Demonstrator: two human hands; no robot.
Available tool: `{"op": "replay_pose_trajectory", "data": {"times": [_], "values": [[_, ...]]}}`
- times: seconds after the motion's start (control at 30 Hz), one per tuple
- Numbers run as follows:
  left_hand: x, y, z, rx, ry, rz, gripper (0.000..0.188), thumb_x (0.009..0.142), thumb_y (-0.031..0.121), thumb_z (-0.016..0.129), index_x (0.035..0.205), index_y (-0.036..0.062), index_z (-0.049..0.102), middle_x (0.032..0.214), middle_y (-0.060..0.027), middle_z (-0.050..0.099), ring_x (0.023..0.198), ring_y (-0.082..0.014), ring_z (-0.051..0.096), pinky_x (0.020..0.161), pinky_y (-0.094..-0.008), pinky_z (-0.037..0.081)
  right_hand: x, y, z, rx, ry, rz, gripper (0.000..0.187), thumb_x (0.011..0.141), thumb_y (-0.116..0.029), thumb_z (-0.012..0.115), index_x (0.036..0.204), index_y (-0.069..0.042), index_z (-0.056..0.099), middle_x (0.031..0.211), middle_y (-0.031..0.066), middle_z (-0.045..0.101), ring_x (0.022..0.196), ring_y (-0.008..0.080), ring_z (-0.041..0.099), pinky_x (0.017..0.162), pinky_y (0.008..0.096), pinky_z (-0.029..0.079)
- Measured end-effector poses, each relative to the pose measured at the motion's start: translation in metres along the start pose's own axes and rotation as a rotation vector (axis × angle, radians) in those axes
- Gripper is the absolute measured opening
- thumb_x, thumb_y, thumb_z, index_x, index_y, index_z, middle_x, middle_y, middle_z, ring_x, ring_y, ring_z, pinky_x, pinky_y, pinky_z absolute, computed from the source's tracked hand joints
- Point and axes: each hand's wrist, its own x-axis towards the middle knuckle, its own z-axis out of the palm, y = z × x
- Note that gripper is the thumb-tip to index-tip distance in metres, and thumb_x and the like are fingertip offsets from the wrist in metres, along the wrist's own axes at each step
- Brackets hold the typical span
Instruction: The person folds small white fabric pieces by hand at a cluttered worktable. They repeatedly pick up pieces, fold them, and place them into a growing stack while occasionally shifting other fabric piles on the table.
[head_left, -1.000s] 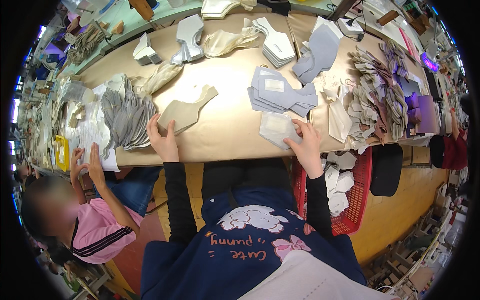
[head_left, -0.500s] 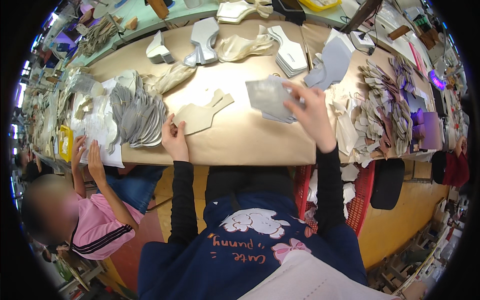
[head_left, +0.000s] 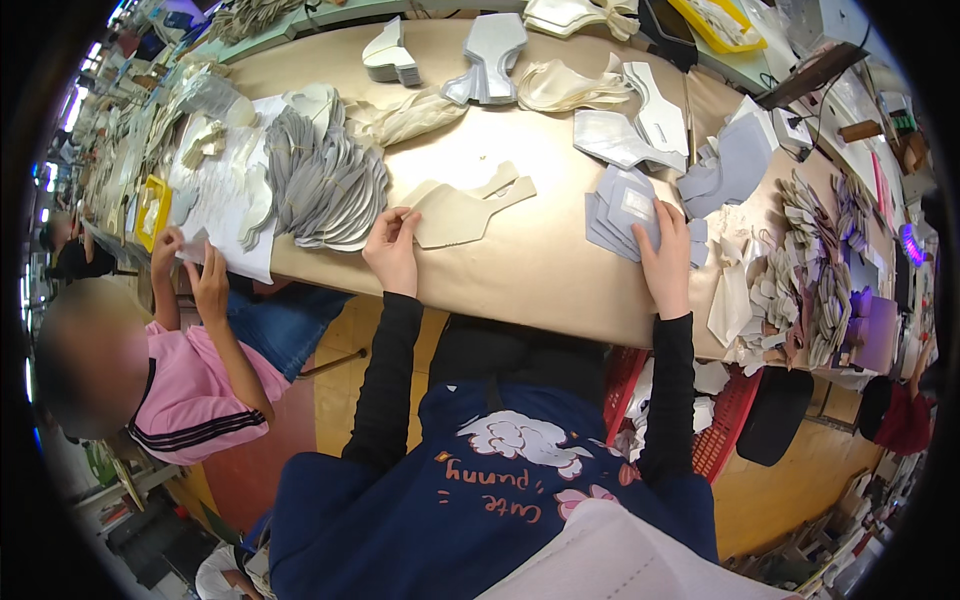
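Observation:
Between the thumb and fingers of my left hand (head_left: 392, 252) is the left edge of a flat cream cut piece (head_left: 455, 218) with a forked right end, lying on the brown table covering. On the right, my right hand (head_left: 667, 262) has its fingers closed on the right edge of a grey cut piece (head_left: 632, 200) bearing a small pale label. It tops a fanned group of similar grey pieces (head_left: 604, 232). A shiny pale grey template-like piece (head_left: 612, 140) lies just beyond, its right end close to a stack of white cut pieces (head_left: 655, 110).
Bundled grey pieces (head_left: 318, 185) lie left. Cream bundles (head_left: 570, 88) and grey stacks (head_left: 493, 60) line the far side. More grey pieces (head_left: 735, 165) and loose cuttings (head_left: 790, 270) lie right. A co-worker in a pink shirt (head_left: 205, 390) sits left. A red basket (head_left: 725, 425) holds scraps below.
My right hand has put down the shiny pale grey piece beyond the grey pieces and come down on the labelled one. The view has shifted; my left hand stays at the cream piece.

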Motion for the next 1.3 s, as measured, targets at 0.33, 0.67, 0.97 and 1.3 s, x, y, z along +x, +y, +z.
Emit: {"op": "replay_pose_trajectory", "data": {"times": [0.33, 0.67, 0.97, 1.3], "values": [[0.002, 0.014, 0.017, 0.701, -0.144, 0.354, 0.06, 0.086, 0.026, 0.077, 0.135, 0.001, 0.056, 0.141, -0.0217, 0.054, 0.137, -0.0383, 0.044, 0.112, -0.0452, 0.035, -0.012, -0.002, 0.005, -0.035, 0.051, -0.051, 0.052, 0.09, -0.022, 0.07, 0.136, -0.002, 0.055, 0.137, 0.0179, 0.053, 0.123, 0.0376, 0.051, 0.104, 0.0454, 0.041], [0.003, 0.022, -0.011, 0.366, -0.249, -0.169, 0.069, 0.076, 0.015, 0.083, 0.136, -0.0023, 0.052, 0.114, -0.0199, 0.064, 0.103, -0.0319, 0.065, 0.091, -0.0402, 0.051, -0.018, -0.011, 0.001, 0.072, 0.147, -0.026, 0.049, 0.086, -0.012, 0.072, 0.133, -0.009, 0.059, 0.142, 0.0175, 0.048, 0.126, 0.0386, 0.048, 0.106, 0.0465, 0.04], [0.02, 0.067, -0.013, 0.58, -0.74, -0.04, 0.036, 0.079, 0.018, 0.078, 0.104, -0.0032, 0.064, 0.094, -0.0214, 0.068, 0.09, -0.0297, 0.067, 0.08, -0.0351, 0.05, -0.056, -0.063, 0.012, 0.409, 0.063, -0.032, 0.043, 0.082, -0.004, 0.072, 0.124, -0.004, 0.064, 0.137, 0.0189, 0.053, 0.126, 0.0381, 0.052, 0.106, 0.0454, 0.043], [0.059, 0.144, 0.094, 0.124, -1.298, 0.271, 0.026, 0.089, 0.007, 0.068, 0.114, 0.0018, 0.064, 0.097, -0.0167, 0.07, 0.088, -0.03, 0.069, 0.081, -0.0338, 0.053, 0.033, -0.119, -0.034, -0.083, -0.092, -0.427, 0.05, 0.083, -0.017, 0.074, 0.13, -0.01, 0.06, 0.115, 0.0142, 0.063, 0.115, 0.0274, 0.059, 0.11, 0.0497, 0.036]]}}
